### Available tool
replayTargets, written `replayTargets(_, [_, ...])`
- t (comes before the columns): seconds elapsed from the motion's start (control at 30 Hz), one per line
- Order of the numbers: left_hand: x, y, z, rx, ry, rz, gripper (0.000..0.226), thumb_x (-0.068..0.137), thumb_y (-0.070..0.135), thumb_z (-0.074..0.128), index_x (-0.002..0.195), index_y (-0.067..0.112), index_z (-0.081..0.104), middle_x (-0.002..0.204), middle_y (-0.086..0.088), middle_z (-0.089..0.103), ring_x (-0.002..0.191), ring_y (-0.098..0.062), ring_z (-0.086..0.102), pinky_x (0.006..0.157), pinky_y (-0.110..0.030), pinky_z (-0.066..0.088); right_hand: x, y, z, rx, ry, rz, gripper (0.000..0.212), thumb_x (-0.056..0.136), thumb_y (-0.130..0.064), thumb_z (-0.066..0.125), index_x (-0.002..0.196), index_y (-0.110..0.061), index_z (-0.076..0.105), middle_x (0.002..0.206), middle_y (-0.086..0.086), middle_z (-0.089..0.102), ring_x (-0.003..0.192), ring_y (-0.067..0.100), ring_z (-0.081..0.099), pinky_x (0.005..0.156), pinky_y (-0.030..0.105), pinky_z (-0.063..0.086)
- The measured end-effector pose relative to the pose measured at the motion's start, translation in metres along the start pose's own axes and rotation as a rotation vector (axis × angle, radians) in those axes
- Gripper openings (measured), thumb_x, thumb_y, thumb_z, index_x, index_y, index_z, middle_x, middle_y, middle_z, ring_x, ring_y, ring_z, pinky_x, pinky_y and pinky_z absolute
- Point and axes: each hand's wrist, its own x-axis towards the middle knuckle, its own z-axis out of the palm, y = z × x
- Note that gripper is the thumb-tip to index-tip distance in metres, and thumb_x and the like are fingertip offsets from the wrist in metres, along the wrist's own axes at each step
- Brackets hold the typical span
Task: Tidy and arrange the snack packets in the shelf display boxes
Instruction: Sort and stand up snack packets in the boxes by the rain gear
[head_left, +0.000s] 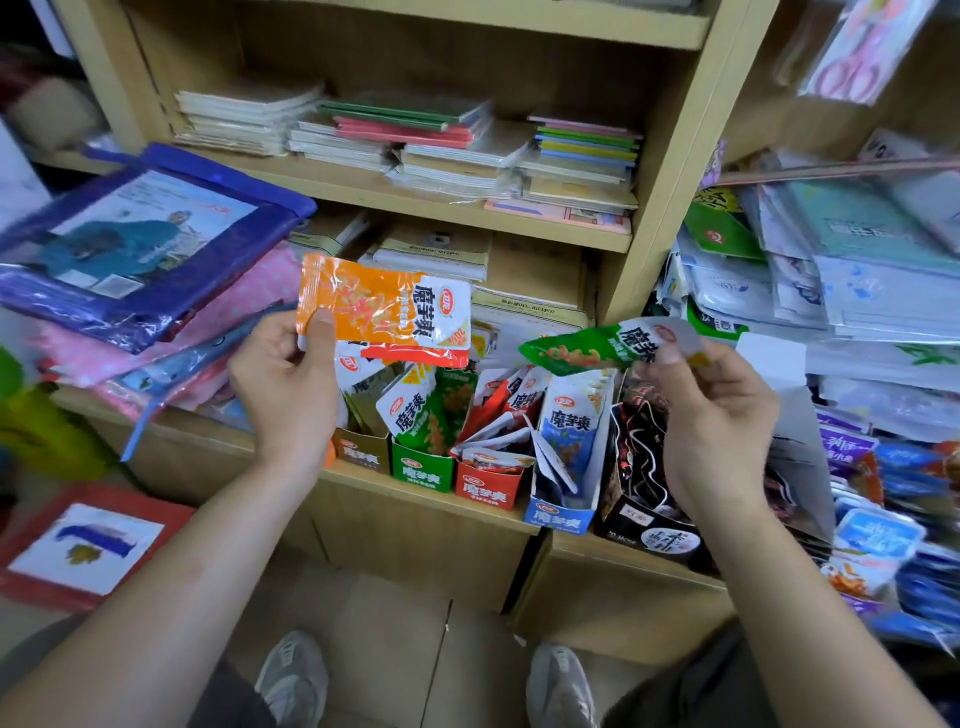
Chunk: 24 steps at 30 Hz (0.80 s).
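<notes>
My left hand (283, 382) pinches an orange snack packet (384, 306) by its left edge, with another packet showing under it, above the display boxes. My right hand (711, 410) pinches a green snack packet (582, 348) by its white end, holding it sideways over the boxes. On the shelf ledge stand a brown display box (361, 452), a green display box (422, 470), a red display box (488, 488), a blue display box (558, 514) and a black display box (647, 532). Packets stick out of them at mixed angles.
Stacked notebooks (441, 140) fill the wooden shelf above. A blue plastic bag (140, 244) and pink packs lie on the left ledge. Piles of wrapped goods (857, 291) crowd the right. A red folder (83, 545) lies low on the left. My shoes (291, 675) stand on the floor.
</notes>
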Motion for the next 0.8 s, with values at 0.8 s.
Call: replayTargets(0.8, [0.044, -0.030, -0.051, -0.071, -0.048, -0.280, 0.020, 0.096, 0.025, 0.069, 0.076, 0.021, 0.071, 0.079, -0.001, 0.075, 0.076, -0.015, 0.069, 0.073, -0.038, 0.053, 0.016, 0.046, 0.132, -0.535, -0.670, 0.030, 0.034, 0.089, -0.027, 0.075, 0.123, -0.028, 0.067, 0.124, -0.012, 0.065, 0.120, 0.007, 0.056, 0.097, 0.034, 0.052])
